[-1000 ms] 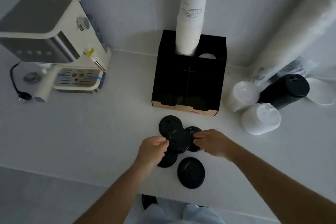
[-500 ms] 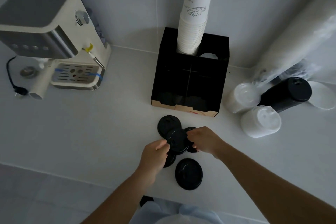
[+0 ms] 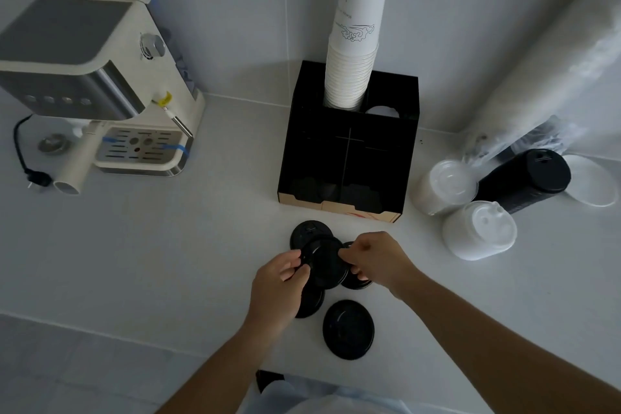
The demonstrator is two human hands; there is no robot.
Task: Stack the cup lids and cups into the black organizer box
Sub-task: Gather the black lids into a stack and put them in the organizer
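Note:
The black organizer box (image 3: 319, 158) stands against the wall, with a tall stack of white paper cups (image 3: 356, 54) in its back left slot. In front of it lie several black cup lids. My left hand (image 3: 280, 282) and my right hand (image 3: 376, 259) pinch opposite edges of one black lid (image 3: 324, 264) held just above the others. Another lid (image 3: 311, 232) lies behind it, one (image 3: 348, 329) lies alone nearer me, and two more are partly hidden under my hands.
A cream espresso machine (image 3: 97, 77) with a cord occupies the left of the counter. Right of the box lie sleeves of white lids (image 3: 479, 228) and black lids (image 3: 531, 178) and a long plastic-wrapped roll (image 3: 551, 60). The counter edge (image 3: 134, 339) runs near me.
Both hands have kept hold of the same lid, shifting slightly; the view has drifted a little. The other lids have not moved.

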